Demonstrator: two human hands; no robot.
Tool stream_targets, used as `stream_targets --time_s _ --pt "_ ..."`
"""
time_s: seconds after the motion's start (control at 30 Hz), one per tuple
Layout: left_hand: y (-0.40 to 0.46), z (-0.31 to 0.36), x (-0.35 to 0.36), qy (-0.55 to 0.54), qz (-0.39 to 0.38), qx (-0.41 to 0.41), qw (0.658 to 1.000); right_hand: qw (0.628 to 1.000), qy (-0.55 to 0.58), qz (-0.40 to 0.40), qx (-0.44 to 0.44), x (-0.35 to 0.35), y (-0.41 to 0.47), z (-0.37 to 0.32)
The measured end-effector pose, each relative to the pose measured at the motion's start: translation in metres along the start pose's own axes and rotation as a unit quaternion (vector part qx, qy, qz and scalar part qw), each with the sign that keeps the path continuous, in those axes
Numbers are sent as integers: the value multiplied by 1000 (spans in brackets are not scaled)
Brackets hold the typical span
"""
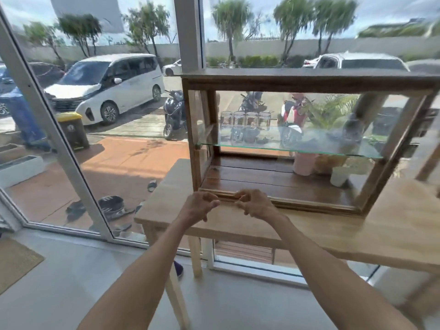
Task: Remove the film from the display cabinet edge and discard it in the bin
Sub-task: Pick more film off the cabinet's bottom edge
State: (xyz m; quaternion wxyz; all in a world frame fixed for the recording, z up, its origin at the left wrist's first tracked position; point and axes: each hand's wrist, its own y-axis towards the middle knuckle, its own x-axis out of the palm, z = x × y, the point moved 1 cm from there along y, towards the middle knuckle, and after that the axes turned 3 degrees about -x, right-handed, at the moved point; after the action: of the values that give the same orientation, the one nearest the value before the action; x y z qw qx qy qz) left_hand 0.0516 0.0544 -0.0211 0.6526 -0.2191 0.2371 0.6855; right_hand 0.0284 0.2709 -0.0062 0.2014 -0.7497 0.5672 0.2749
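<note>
1. Curling inward, both grips sat at the cabinet's lower front edge (297, 203): left hand (198, 204) and right hand (253, 203) close together, fingers bent.
2. Film too blurred to make out; whether either grip pinched it, cannot tell.
3. Display cabinet (307, 82) stood on wooden counter (392, 225).
4. Jars (245, 119) lined glass shelf (285, 148).

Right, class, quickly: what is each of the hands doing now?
Left hand: fingers curled, contents cannot be told.
Right hand: fingers pinched, contents cannot be told.

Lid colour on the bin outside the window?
Yellow lid on a dark bin; it shows in the head view, at left through the glass.
</note>
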Motion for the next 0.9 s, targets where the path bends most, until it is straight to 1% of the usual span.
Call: stream_targets --time_s 0.1,0.23,0.33,0.43,0.5,0.63,0.77,0.9 --pt "19 12 12 14 -20 21 999 998 -40 48 20 -18 2 10" --pt "44 23 23 44 -25 49 998 992 -100 66 36 -29 9 16" --pt "59 31 32 66 -33 80 994 988 -131 77 31 -32 20 16" --pt "70 34 39 133 -36 113 984 983 -169 67 20 -25 30 16" --pt "76 34 45 159 -34 129 978 980 -188 58 17 -21 37 18" --pt "85 32 51 161 -38 140 976 978 -202 41 21 -17 50 22" --pt "89 30 56 177 -44 151 972 983 -181 27 23 -15 58 26" --pt "92 29 57 190 -34 162 968 984 -179 21 13 -15 62 29"
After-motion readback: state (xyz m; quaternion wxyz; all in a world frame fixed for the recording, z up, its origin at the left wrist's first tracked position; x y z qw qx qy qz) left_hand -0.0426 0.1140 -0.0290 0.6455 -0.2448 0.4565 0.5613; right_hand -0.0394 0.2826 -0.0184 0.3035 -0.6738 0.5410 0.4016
